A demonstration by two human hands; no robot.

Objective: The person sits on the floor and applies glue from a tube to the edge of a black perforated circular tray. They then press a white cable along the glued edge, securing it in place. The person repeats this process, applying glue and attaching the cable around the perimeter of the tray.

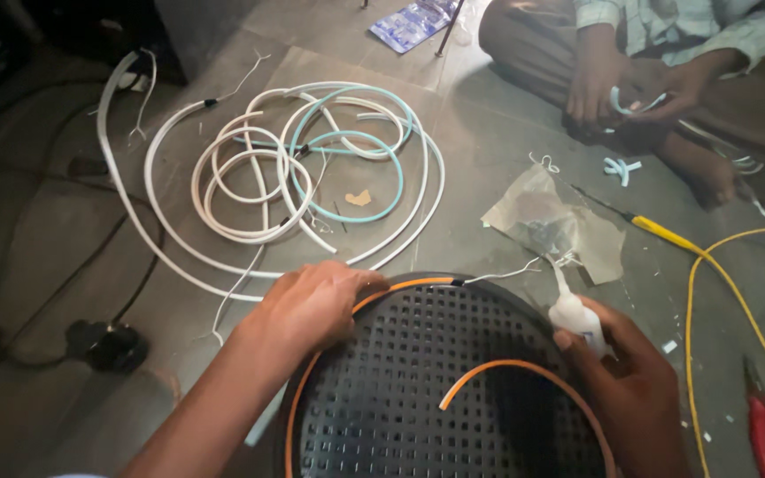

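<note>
Here the orange strip [405,285] lies along the rim of the black perforated panel [418,389]; your left hand [312,305] presses it down flat, your right hand [626,381] grips a small white bottle [573,312]. White tubing coils [285,168] lie beyond.

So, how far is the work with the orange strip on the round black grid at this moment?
Done: the orange strip already follows the left rim of the black grid. In hand: the left hand presses the strip at the top; the right hand holds a small white bottle. Left: one strip end lies loose across the grid.
</note>
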